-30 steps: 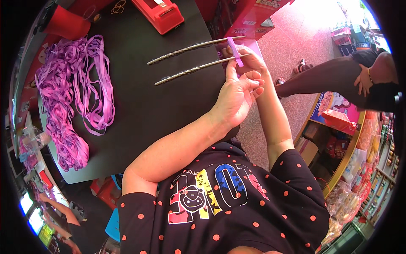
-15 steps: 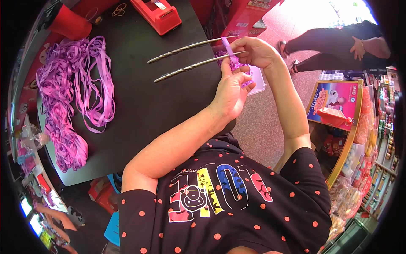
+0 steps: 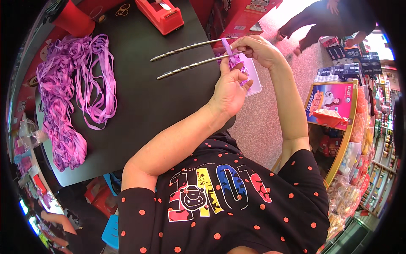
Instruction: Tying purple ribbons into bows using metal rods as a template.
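Two long twisted metal rods reach side by side over the dark table. A purple ribbon loops around both near their right ends. My right hand pinches the ribbon beside the lower rod, its fingertips pressed together. My left hand is just below, one finger stretched up against the ribbon and the others loosely apart. Behind my left fingers, more purple ribbon partly shows in a pale plastic tray. My hands hide part of the loop and the rods' right ends.
A big heap of purple ribbon lies on the table's left side. A red tape dispenser and a red spool stand at the back. To the right are a display shelf with packages and another person.
My hands stay at the ribbon loop and barely shift. The other person at upper right has moved farther up in the view, showing more boxes below.
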{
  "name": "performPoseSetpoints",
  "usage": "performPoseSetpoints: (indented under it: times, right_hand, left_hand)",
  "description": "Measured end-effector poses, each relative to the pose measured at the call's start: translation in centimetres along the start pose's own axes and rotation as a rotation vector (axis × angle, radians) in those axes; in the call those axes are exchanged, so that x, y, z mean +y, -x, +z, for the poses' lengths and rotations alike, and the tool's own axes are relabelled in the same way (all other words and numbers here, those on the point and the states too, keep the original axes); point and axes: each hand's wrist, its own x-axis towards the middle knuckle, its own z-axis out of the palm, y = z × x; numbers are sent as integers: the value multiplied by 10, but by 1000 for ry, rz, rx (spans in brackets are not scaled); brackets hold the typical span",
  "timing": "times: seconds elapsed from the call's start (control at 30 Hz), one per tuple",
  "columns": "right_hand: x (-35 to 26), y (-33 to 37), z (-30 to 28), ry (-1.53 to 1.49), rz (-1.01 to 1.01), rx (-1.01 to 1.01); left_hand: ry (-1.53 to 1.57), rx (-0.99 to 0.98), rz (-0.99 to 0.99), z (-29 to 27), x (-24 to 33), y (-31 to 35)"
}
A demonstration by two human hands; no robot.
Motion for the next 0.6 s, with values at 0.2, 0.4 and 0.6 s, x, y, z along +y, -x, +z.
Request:
performPoseSetpoints:
  times: [0.2, 0.4, 0.6]
  right_hand:
    - [-4, 3, -3, 37, 26, 53]
    - [5, 1, -10, 136, 32, 80]
    - [30, -19, -18, -144, 114, -89]
  left_hand:
    - [17, 14, -25, 2, 2, 0]
    - [30, 27, -30, 0, 2, 0]
    - [33, -12, -44, 2, 5, 2]
